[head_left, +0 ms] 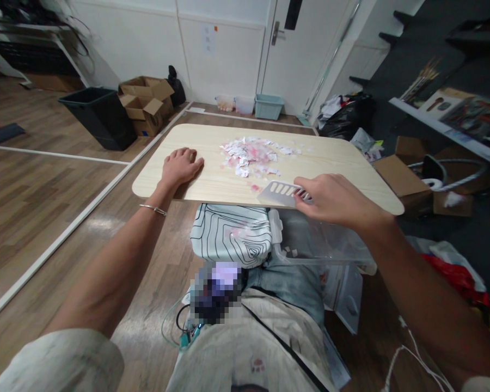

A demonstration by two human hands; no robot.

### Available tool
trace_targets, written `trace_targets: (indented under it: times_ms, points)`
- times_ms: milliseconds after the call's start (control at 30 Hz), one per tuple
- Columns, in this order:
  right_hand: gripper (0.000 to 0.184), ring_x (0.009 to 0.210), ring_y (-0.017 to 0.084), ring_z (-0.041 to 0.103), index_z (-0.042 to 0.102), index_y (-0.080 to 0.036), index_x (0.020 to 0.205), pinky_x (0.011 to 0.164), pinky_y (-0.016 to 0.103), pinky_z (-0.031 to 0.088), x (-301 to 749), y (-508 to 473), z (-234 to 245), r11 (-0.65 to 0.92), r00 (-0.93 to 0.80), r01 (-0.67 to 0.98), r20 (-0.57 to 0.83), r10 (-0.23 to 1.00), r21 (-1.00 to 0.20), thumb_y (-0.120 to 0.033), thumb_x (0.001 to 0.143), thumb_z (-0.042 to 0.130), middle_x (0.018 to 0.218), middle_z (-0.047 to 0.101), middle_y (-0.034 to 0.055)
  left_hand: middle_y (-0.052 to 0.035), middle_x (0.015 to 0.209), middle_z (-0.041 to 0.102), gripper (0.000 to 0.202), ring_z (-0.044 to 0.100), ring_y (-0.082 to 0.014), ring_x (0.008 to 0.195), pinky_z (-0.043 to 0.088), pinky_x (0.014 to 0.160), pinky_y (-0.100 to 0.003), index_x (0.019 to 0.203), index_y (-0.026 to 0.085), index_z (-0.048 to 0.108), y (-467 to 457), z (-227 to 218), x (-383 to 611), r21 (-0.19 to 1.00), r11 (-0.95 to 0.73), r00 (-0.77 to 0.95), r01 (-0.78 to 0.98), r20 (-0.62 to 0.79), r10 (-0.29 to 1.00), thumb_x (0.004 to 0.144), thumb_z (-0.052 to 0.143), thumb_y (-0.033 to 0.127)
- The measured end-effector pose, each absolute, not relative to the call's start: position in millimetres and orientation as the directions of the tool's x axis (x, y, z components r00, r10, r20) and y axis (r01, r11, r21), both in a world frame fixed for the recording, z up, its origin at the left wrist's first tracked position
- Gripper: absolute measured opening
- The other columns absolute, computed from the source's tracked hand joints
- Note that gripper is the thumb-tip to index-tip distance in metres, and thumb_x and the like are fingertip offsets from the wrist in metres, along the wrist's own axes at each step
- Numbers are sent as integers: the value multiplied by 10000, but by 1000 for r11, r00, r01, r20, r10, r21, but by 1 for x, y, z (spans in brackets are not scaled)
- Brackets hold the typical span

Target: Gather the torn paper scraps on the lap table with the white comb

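Observation:
On the light wooden tabletop (330, 158) lies a loose heap of small torn white and pink paper scraps (249, 152). My left hand (182, 165) rests palm down on the board, left of the heap, holding nothing. A white slotted plastic scraper (278, 191) is gripped in my right hand (326, 198) by its right end. Its blade lies at the near edge of the board, just in front of the heap, beside a small pink scrap (255, 187). Below that edge, on my lap, is a clear plastic box (322, 242) with a few white pieces inside.
A pale cloth item with black contour lines (231, 231) sits left of the box. A black bin (100, 117) and open cardboard boxes (147, 103) stand at the back left. More cartons (404, 174) and a shelf (449, 130) are on the right.

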State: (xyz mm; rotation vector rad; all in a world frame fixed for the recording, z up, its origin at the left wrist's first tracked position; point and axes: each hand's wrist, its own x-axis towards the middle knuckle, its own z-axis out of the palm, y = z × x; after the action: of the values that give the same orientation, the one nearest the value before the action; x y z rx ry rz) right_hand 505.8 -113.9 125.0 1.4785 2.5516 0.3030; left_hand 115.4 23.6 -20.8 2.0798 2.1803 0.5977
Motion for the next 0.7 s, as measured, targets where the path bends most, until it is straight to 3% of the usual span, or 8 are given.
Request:
trace_targets:
  times_ms: [167,300,367,433,500,567,667,700]
  points:
    - [206,769,261,677,829,-183,1145,704,368,275,512,-108,119,481,-486,851,-32,873,209,-234,1038,660,930,843,132,-200,1771,662,650,535,-421,1677,401,1407,-625,1609,218,706,16,-19,117,292,13,-71,956,189,979,1141,396,546]
    - [203,760,260,662,825,-175,1134,695,369,265,516,-107,117,485,-491,852,-21,871,198,-241,1034,661,918,834,134,-200,1877,568,665,472,-426,1755,369,1428,-649,1667,194,653,2,-21,118,271,-11,-35,963,162,986,1168,357,520]
    - [196,759,260,659,821,-177,1122,694,369,264,516,-107,116,488,-496,851,-8,868,193,-249,1034,662,908,828,132,-192,1914,525,666,432,-428,1790,339,1447,-651,1669,189,649,-12,-20,115,289,-23,-22,957,153,988,1164,381,529]
    - [185,750,256,653,818,-183,1106,693,367,265,516,-106,115,489,-498,853,4,867,183,-254,1029,666,895,820,125,-178,1882,573,627,461,-425,1774,340,1450,-644,1597,206,702,-35,-16,109,357,-48,-7,933,152,988,1133,451,545]
    - [177,734,251,640,814,-185,1095,688,365,267,517,-104,115,483,-491,858,2,871,176,-253,1022,667,885,813,121,-170,1717,731,539,610,-403,1645,424,1404,-610,1398,227,792,-71,-13,99,504,-81,-18,860,189,982,1093,514,574]
    - [176,719,246,627,810,-186,1091,683,363,269,517,-103,116,478,-484,861,-4,875,172,-248,1018,662,876,808,117,-153,1365,875,491,775,-372,1368,565,1263,-544,1127,231,818,-120,-15,90,701,-56,-174,711,252,952,1077,530,626]
    - [177,712,243,622,808,-188,1088,682,362,272,516,-101,116,481,-487,860,-5,873,172,-249,1021,656,872,806,115,-53,952,836,515,797,-370,1107,646,994,-482,925,283,782,-206,-38,86,820,112,-479,561,211,852,1056,605,749]
    - [176,716,245,627,807,-188,1088,684,362,273,516,-101,116,483,-490,858,-4,872,176,-250,1022,655,876,809,118,-50,961,848,547,798,-375,1106,643,977,-480,908,292,783,-232,-50,88,837,164,-468,523,121,875,1037,622,799]
